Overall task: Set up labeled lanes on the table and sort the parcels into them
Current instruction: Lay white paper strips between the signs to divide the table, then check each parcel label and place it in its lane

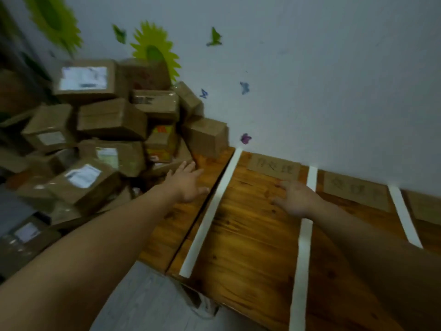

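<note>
Brown cardboard parcels, blurred, are piled beyond the outspread left hand; the brown cardboard label beyond the outspread right hand is illegible

Parcel pile blocks just ahead & left of your left fingers; bare desk around right fingers.

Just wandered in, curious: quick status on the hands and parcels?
Left hand open, empty, stretched toward parcel pile. Right hand open above the table. Tape strips and labels laid; no parcel in visible lanes. Path clear.
</note>
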